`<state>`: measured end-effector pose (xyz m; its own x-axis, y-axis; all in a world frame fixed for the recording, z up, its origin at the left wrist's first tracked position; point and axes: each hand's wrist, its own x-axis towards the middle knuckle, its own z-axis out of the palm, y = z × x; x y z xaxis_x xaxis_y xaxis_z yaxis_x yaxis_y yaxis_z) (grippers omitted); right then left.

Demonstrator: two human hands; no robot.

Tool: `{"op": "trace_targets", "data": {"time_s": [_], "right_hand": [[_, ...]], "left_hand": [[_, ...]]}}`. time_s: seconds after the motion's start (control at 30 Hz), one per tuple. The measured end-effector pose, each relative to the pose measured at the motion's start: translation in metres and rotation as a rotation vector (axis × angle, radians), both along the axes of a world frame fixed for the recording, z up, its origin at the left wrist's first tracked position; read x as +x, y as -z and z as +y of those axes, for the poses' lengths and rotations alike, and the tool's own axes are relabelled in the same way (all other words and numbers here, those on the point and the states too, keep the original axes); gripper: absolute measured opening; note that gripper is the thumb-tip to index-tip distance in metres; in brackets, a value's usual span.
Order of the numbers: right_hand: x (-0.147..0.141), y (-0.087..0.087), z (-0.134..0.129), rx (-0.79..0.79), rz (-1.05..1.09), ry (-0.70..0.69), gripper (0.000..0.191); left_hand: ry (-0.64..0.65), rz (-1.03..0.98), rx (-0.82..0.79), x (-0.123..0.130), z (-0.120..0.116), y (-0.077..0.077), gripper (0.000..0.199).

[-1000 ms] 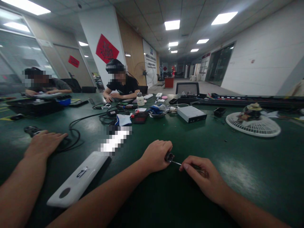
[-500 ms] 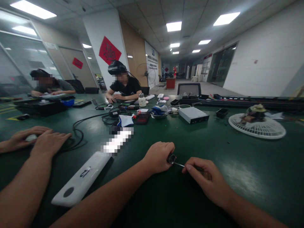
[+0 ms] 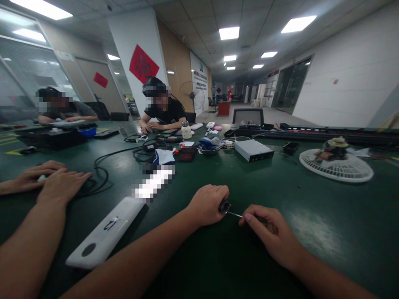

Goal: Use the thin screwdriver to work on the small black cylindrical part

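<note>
My left hand is closed round a small dark round part, whose hollow end faces right. I cannot make out what kind of part it is, since my fingers cover most of it. My right hand grips a screwdriver by its brownish handle. The thin metal shaft points left, and its tip reaches the open end of the dark part. Both hands are low over the green table.
A white device marked 12 lies left of my forearm. Another person's hands rest at the far left by a black cable. Beyond are a grey metal drive, a bowl with cloth and a white fan grille.
The view has shifted very slightly. Both of my hands, the dark part and the screwdriver stay almost in the same place.
</note>
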<state>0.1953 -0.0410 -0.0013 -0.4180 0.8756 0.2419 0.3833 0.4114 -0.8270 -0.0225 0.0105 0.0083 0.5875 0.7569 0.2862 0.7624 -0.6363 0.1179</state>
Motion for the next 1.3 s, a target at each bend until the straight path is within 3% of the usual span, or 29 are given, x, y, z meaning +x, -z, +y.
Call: {"op": "trace_targets", "data": {"time_s": [0.13,0.33,0.5,0.7,0.93,1.17,1.3], "right_hand": [[-0.0008,-0.001,0.0011,0.018,0.022,0.068,0.033],[-0.0017,-0.0009,0.001,-0.001,0.018,-0.035,0.029],[-0.0004,0.001,0.0008,0.048,0.02,0.078,0.033],[-0.001,-0.0016,0.0001,-0.004,0.044,-0.056,0.027],[0.001,0.0012,0.0011,0.039,0.045,0.07,0.037],[-0.0004,0.0006,0.0005,-0.025,0.029,-0.035,0.032],[0.0004,0.0019,0.0014,0.006,0.018,-0.004,0.036]], "left_hand": [[-0.008,0.008,-0.006,0.0002,-0.0001,-0.0013,0.018],[-0.007,0.008,0.0,-0.0001,-0.0003,-0.0013,0.017],[-0.021,0.021,-0.022,0.0003,-0.0006,-0.002,0.017],[-0.003,0.003,-0.004,-0.0002,0.0002,-0.0006,0.016],[0.002,-0.011,0.015,-0.0008,0.0003,0.0012,0.017],[0.009,-0.008,0.008,-0.0007,-0.0011,-0.0001,0.018],[0.027,-0.021,0.016,-0.0016,-0.0004,0.0015,0.018]]}}
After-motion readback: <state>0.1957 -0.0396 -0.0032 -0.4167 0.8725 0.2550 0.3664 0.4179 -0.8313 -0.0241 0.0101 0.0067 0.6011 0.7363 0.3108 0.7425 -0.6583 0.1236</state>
